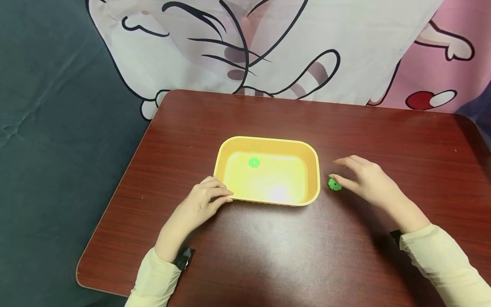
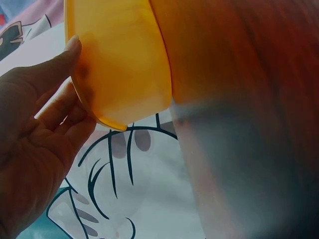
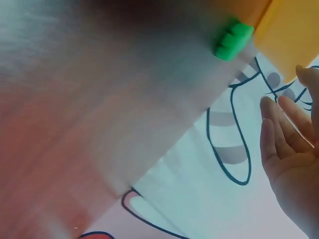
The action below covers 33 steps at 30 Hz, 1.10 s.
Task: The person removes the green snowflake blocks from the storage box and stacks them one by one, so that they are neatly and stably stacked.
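Observation:
A yellow plastic basin [image 1: 268,202] stands on the table, with a green notched disc [image 1: 254,163] lying flat inside it. My left hand [image 1: 203,200] grips the basin's near left corner; in the left wrist view the thumb lies at the rim and the fingers sit behind the wall. A second green notched disc [image 1: 335,184] is just right of the basin. Over that disc hovers my right hand [image 1: 366,181], thumb and fingers spread apart, the thumb tip overlapping the disc in the head view. In the right wrist view, this green disc [image 3: 234,41] shows apart from the fingers.
The dark red wooden table [image 1: 264,256] has rounded corners. Behind its far edge hangs a cloth [image 1: 345,25] with cartoon drawings. A dark green surface [image 1: 50,128] lies to the left. Dark bands are on both wrists, by the pale sleeves [image 1: 441,256].

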{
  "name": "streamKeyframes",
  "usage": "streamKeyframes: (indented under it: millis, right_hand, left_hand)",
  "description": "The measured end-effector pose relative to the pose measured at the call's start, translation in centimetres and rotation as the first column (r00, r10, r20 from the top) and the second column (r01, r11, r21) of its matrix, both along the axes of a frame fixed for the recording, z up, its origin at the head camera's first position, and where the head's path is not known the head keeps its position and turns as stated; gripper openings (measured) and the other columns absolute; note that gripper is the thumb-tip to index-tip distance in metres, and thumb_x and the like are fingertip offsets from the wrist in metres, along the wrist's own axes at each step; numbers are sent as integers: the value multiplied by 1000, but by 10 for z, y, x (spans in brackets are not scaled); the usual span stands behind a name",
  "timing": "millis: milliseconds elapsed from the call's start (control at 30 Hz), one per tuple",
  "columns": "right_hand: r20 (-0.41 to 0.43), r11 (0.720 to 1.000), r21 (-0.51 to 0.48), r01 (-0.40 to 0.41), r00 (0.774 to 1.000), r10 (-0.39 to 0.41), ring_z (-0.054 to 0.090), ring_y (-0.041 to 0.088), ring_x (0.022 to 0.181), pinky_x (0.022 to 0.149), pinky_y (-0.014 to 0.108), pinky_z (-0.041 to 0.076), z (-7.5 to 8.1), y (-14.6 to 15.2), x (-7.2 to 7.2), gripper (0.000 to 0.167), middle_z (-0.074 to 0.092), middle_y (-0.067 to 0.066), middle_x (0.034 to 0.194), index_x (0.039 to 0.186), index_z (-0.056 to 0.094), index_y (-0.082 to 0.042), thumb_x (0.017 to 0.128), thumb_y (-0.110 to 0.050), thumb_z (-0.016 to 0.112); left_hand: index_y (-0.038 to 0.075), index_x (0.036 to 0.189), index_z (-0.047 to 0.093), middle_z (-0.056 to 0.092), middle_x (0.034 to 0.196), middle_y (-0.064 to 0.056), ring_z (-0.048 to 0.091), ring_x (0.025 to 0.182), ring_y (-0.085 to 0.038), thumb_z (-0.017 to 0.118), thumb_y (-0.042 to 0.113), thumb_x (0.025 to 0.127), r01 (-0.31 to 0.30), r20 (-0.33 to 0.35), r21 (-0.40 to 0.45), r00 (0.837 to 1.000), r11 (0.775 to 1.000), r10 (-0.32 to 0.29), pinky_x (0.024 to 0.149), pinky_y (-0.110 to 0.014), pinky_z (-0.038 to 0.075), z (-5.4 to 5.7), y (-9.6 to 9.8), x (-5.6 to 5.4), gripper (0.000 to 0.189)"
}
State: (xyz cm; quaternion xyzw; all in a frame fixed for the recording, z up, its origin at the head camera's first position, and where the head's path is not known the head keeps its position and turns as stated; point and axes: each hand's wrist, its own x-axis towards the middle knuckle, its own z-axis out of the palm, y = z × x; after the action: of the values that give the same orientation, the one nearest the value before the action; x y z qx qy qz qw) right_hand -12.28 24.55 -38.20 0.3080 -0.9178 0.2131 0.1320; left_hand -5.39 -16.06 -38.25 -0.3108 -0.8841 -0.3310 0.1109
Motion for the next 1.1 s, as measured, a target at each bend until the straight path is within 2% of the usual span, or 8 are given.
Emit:
streamKeyframes:
  millis: [133, 233, 300, 533, 633, 767, 933, 1100]
  right_hand:
    - [-18, 998, -60, -6, 1000, 5, 63, 16, 85, 74, 23, 48, 8, -9, -6, 38, 66, 4, 94, 103, 68, -8, 68, -11, 82]
    - [17, 993, -118, -7, 1000, 9, 63, 12, 86, 77, 9, 44, 12, -18, -9, 38, 68, 1, 94, 104, 69, -11, 69, -11, 82]
    - [57, 990, -141, -11, 998, 19, 63, 9, 86, 79, 7, 43, 15, -25, -12, 39, 68, -1, 94, 106, 69, -12, 70, -11, 81]
    - [121, 986, -103, -132, 982, 144, 63, 14, 87, 70, 33, 51, 18, -59, -30, 40, 67, 3, 96, 111, 66, -7, 74, -18, 79]
    - [180, 980, -54, -191, 964, 198, 61, 16, 88, 69, 34, 50, 20, -78, -38, 41, 66, 4, 97, 114, 64, -7, 78, -24, 76]
    - [282, 964, 8, -265, 926, 252, 59, 15, 92, 77, 34, 49, 18, -102, -47, 43, 63, 4, 104, 118, 61, -7, 83, -30, 71]
    - [305, 927, 80, -365, 895, 326, 60, 16, 91, 79, 34, 50, 11, -128, -57, 39, 63, 5, 106, 116, 62, -6, 85, -27, 69]
    - [357, 905, 109, -412, 866, 351, 61, 18, 89, 78, 33, 51, 7, -150, -62, 42, 63, 7, 107, 117, 62, -5, 83, -28, 71]
  left_hand:
    - [5, 87, 75, 65, 81, 1, 57, 83, -14, 78, 7, 73, 8, -16, -3, 1000, 1000, -8, 72, -24, 50, 0, 0, -1, 14]
    - [5, 87, 75, 65, 80, 1, 57, 82, -14, 78, 8, 73, 7, -19, -3, 1000, 1000, -7, 72, -23, 51, -1, -1, -1, 14]
    - [5, 87, 75, 65, 80, 1, 57, 82, -15, 78, 7, 73, 5, -17, -3, 1000, 1000, -5, 71, -24, 51, -1, -1, -1, 14]
    - [4, 89, 75, 65, 81, 1, 56, 82, -15, 77, 7, 75, -1, 1, -11, 1000, 1000, 1, 70, -24, 51, 0, -2, 0, 15]
    - [4, 89, 75, 65, 82, 1, 56, 83, -14, 77, 9, 75, -1, 14, -16, 1000, 1000, 1, 70, -23, 50, 0, -2, 1, 14]
    - [5, 89, 75, 65, 82, 2, 56, 84, -14, 77, 9, 76, -3, 38, -22, 999, 1000, 3, 71, -22, 50, -1, -2, 1, 14]
    - [5, 89, 75, 65, 83, 2, 56, 85, -14, 77, 9, 76, -9, 42, -29, 999, 1000, 10, 73, -23, 51, 0, -3, 2, 14]
    - [5, 90, 75, 65, 83, 1, 56, 85, -15, 76, 9, 77, -4, 31, -30, 1000, 1000, 5, 74, -24, 51, 2, -4, 2, 14]
